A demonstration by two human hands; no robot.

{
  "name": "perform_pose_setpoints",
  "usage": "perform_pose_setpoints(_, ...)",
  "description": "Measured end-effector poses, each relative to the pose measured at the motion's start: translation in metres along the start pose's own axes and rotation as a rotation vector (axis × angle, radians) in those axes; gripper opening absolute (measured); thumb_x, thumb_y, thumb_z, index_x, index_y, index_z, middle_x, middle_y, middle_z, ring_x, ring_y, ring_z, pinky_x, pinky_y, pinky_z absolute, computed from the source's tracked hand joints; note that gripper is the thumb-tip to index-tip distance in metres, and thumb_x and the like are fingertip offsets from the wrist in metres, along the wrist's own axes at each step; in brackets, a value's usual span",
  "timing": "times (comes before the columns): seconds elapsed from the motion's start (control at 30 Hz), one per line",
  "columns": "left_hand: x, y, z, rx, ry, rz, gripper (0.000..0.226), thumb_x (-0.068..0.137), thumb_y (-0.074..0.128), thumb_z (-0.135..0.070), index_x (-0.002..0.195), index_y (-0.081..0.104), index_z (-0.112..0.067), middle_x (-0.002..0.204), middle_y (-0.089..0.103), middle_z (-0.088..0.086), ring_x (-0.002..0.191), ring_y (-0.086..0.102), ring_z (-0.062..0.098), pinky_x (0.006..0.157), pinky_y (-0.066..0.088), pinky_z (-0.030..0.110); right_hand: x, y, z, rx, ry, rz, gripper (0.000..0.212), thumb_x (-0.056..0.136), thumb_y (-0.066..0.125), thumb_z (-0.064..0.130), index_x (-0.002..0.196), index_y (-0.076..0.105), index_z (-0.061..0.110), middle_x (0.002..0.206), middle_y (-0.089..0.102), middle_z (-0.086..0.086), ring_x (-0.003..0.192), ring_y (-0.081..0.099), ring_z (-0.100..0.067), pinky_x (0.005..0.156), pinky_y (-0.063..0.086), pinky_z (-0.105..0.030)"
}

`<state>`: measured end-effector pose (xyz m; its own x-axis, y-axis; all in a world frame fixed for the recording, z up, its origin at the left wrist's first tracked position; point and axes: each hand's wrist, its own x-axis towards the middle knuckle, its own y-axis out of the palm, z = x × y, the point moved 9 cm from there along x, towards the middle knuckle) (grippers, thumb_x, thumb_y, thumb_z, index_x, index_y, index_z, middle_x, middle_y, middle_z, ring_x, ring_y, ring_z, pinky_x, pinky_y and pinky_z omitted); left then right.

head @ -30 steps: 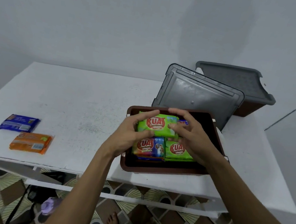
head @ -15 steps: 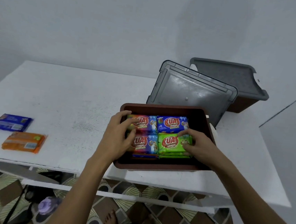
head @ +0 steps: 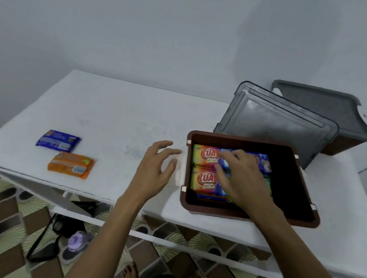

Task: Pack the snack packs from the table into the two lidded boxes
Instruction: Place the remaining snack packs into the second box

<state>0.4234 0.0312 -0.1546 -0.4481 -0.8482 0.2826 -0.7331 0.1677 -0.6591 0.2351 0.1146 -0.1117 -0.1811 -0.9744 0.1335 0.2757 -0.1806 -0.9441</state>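
The open brown box (head: pixel 254 140) stands on the white table (head: pixel 113 114), and this is where most of the snack packs lie. Flat against the box's left wall are two rainbow-coloured ones, the far rainbow pack (head: pixel 206 156) and the near rainbow pack (head: pixel 204 179), touching edge to edge. To their right, toward the box's back wall, a blue-printed pack (head: pixel 264 164) shows; whatever lies in front of it is mostly covered.

The right hand (head: pixel 243 182) reaches into the middle of the box, fingers spread and fairly straight, resting on top of the packs without curling round any of them. It is somewhat blurred. The left hand (head: pixel 154 174) is outside, just beside the box's left wall and above the table, fingers loose and splayed, holding nothing. The two hands are apart, with that left wall between them.

Well to the left of the box, two packs lie on the table: a dark blue pack (head: pixel 58 140) and, just in front of it, an orange pack (head: pixel 71 162).

Right behind the box a loose grey lid (head: pixel 276 123) stands tilted. It leans back on a second box (head: pixel 343 145), behind and to the right, which wears its own lid (head: pixel 315 106).

Under the table, below and left of the box, a black bag (head: pixel 64 226) lies on the patterned tile floor (head: pixel 3 211).
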Motion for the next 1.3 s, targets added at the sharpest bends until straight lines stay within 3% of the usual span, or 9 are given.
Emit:
perform_pose_setpoints(0.17,-0.026,-0.080,0.099,0.086,-0.129,-0.035,0.030,0.093,0.049,-0.028,0.116,0.067,-0.021,0.128,0.055,-0.001,0.119,0.052,0.015,0.099,0.044,0.035,0.028,0.039,0.119,0.157,-0.253,-0.100,0.031,0.096,0.051,0.030,0.124,0.059,0.021,0.114,0.061,-0.002,0.102,0.054,-0.019,0.086,0.048,-0.031)
perform_pose_setpoints(0.37,-0.033,-0.191,0.216,0.260,-0.266,-0.087,0.032,0.088,0.053,-0.006,0.116,0.068,-0.014,0.125,0.060,0.007,0.117,0.053,0.027,0.095,0.042,0.034,0.050,0.139,0.248,0.239,-0.385,0.090,0.039,0.096,0.051,0.034,0.132,0.054,0.020,0.130,0.054,-0.010,0.115,0.050,-0.028,0.087,0.051,-0.040)
perform_pose_setpoints(0.47,-0.024,-0.215,0.265,0.378,-0.275,0.026,0.047,0.079,0.057,0.008,0.122,0.065,-0.011,0.132,0.058,0.012,0.119,0.052,0.035,0.099,0.040,0.039,0.062,0.182,0.298,0.250,-0.428,0.200,0.043,0.094,0.055,0.032,0.133,0.053,0.014,0.137,0.050,-0.016,0.121,0.046,-0.034,0.093,0.048,-0.043)
perform_pose_setpoints(0.6,-0.011,-0.214,0.305,0.483,-0.258,0.282,0.056,0.085,0.059,-0.002,0.137,0.050,-0.020,0.152,0.040,0.004,0.139,0.034,0.028,0.111,0.035,0.042,0.080,0.228,0.337,0.120,-0.484,0.304,0.051,0.089,0.060,0.036,0.135,0.048,0.017,0.134,0.051,-0.014,0.119,0.044,-0.034,0.097,0.043,-0.043)
perform_pose_setpoints(0.8,0.006,-0.210,0.319,0.518,-0.183,0.428,0.051,0.091,0.061,-0.020,0.138,0.042,-0.025,0.155,0.032,0.002,0.144,0.026,0.026,0.111,0.033,0.039,0.091,0.250,0.335,-0.004,-0.537,0.360,0.048,0.086,0.059,0.042,0.130,0.043,0.028,0.130,0.050,-0.002,0.113,0.044,-0.029,0.090,0.040,-0.042)
perform_pose_setpoints(1.0,0.000,-0.210,0.317,0.304,-0.180,0.323,0.045,0.093,0.051,-0.047,0.135,0.047,-0.030,0.128,0.045,0.005,0.110,0.050,0.021,0.087,0.044,0.024,0.090,0.229,0.308,0.121,-0.428,0.373,0.057,0.081,0.059,0.034,0.134,0.041,0.032,0.128,0.046,0.000,0.104,0.048,-0.024,0.084,0.049,-0.039)
perform_pose_setpoints(1.07,-0.001,-0.205,0.304,0.212,-0.169,0.231,0.041,0.096,0.039,-0.051,0.132,0.049,-0.033,0.120,0.052,0.002,0.106,0.049,0.015,0.082,0.037,0.020,0.088,0.211,0.290,0.225,-0.321,0.350,0.065,0.080,0.060,0.034,0.138,0.032,0.039,0.127,0.044,0.000,0.098,0.055,-0.023,0.078,0.052,-0.035)
perform_pose_setpoints(1.17,-0.001,-0.198,0.273,0.100,-0.174,0.097,0.030,0.104,0.033,-0.034,0.127,0.051,-0.028,0.110,0.063,-0.001,0.093,0.054,0.012,0.074,0.037,0.021,0.086,0.171,0.263,0.456,-0.190,0.274,0.069,0.081,0.062,0.029,0.136,0.025,0.049,0.121,0.047,0.002,0.090,0.061,-0.019,0.075,0.054,-0.032)
perform_pose_setpoints(1.3,0.004,-0.182,0.222,-0.045,-0.210,0.032,0.026,0.103,0.033,-0.036,0.124,0.049,-0.031,0.107,0.064,-0.006,0.085,0.062,0.002,0.068,0.045,0.013,0.085,0.122,0.221,0.764,-0.041,0.194,0.042,0.098,0.050,0.020,0.128,0.039,0.047,0.107,0.062,-0.001,0.085,0.066,-0.022,0.064,0.060,-0.038)
